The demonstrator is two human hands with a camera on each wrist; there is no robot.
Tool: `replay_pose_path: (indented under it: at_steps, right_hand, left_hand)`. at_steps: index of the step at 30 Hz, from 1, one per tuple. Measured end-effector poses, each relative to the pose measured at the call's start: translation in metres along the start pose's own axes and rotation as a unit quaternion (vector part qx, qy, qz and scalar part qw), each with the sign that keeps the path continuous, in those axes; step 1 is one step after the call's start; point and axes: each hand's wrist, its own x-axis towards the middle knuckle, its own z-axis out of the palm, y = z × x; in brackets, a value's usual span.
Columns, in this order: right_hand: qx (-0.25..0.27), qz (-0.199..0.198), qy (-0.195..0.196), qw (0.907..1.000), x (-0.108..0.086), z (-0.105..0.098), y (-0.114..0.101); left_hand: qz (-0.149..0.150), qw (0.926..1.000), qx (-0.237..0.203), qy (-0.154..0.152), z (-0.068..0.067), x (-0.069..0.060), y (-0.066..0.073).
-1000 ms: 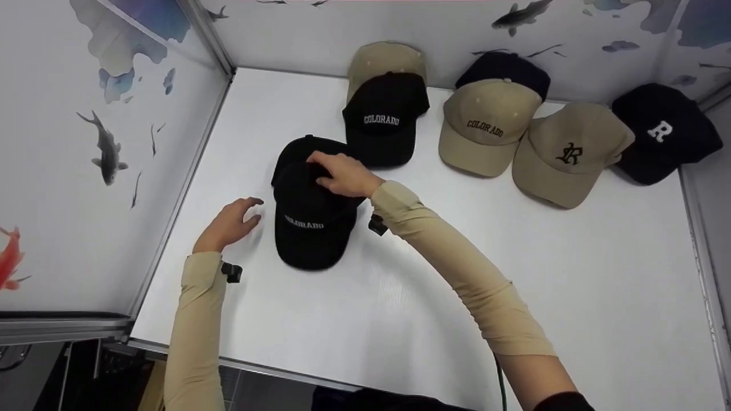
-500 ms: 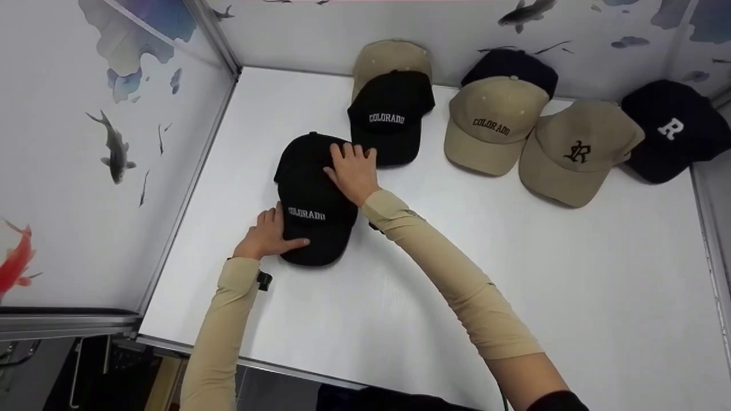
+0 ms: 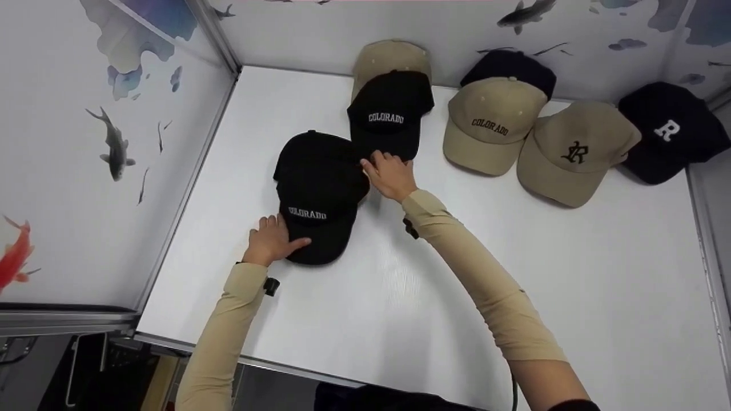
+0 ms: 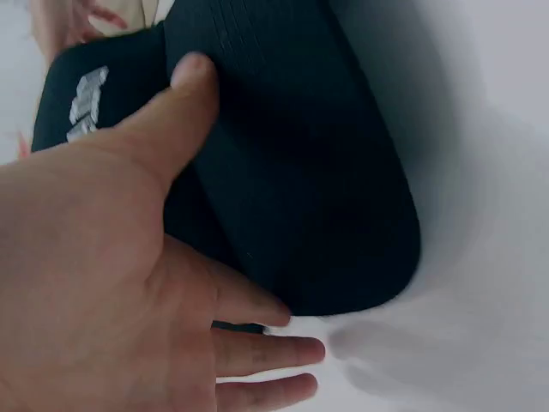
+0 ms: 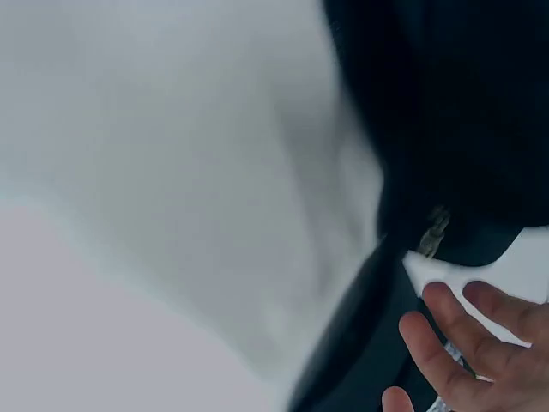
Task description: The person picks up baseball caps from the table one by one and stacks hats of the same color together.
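Observation:
A black cap (image 3: 314,188) with white COLORADO lettering lies at the left, its brim toward me, overlapping another black cap (image 3: 297,145) behind it. My left hand (image 3: 270,240) rests against its left side, the thumb on top of the brim. In the left wrist view, this hand's fingers (image 4: 270,352) are straight and beside the brim edge. My right hand (image 3: 391,175) is just right of these caps, near the brim of a further black COLORADO cap (image 3: 391,108). In the right wrist view its fingers (image 5: 467,335) look spread, holding nothing.
A beige cap (image 3: 394,54) sits behind the further black cap. To the right stand a beige COLORADO cap (image 3: 494,111) before a navy cap (image 3: 508,65), a beige R cap (image 3: 582,151) and a dark R cap (image 3: 671,128). Walls enclose the white table (image 3: 428,297) at left and back.
My left hand has moved right to touch the front black cap. My right hand has left that cap's crown and moved right, to beside the caps.

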Motion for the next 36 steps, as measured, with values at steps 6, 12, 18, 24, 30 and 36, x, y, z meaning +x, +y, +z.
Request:
replay_pose_path:
  at_steps: [6,12,18,24,30,36]
  right_hand:
    - [-0.018,-0.007,0.009,0.9998,-0.017,-0.005,0.036]
    - [-0.037,-0.041,0.013,0.9984,-0.05,-0.001,0.069]
    - [-0.039,-0.034,0.001,0.9986,-0.081,0.001,0.095]
    - [-0.026,-0.04,0.015,0.9987,-0.093,-0.004,0.1]
    - [-0.018,-0.048,0.009,0.9987,-0.1,-0.008,0.097]
    - [-0.013,-0.048,0.004,0.9988,-0.107,-0.007,0.096]
  left_hand:
    - [0.015,0.9966,0.066,0.046,0.002,-0.015,0.023]
    - [0.122,0.9794,0.095,0.13,0.014,-0.029,0.032]
    - [0.289,0.9185,0.173,0.207,0.027,-0.031,0.037]
    - [0.345,0.8679,0.272,0.232,0.035,-0.021,0.048]
    - [0.34,0.8505,0.318,0.245,0.032,-0.015,0.057]
    - [0.311,0.8486,0.327,0.276,0.03,-0.006,0.062]
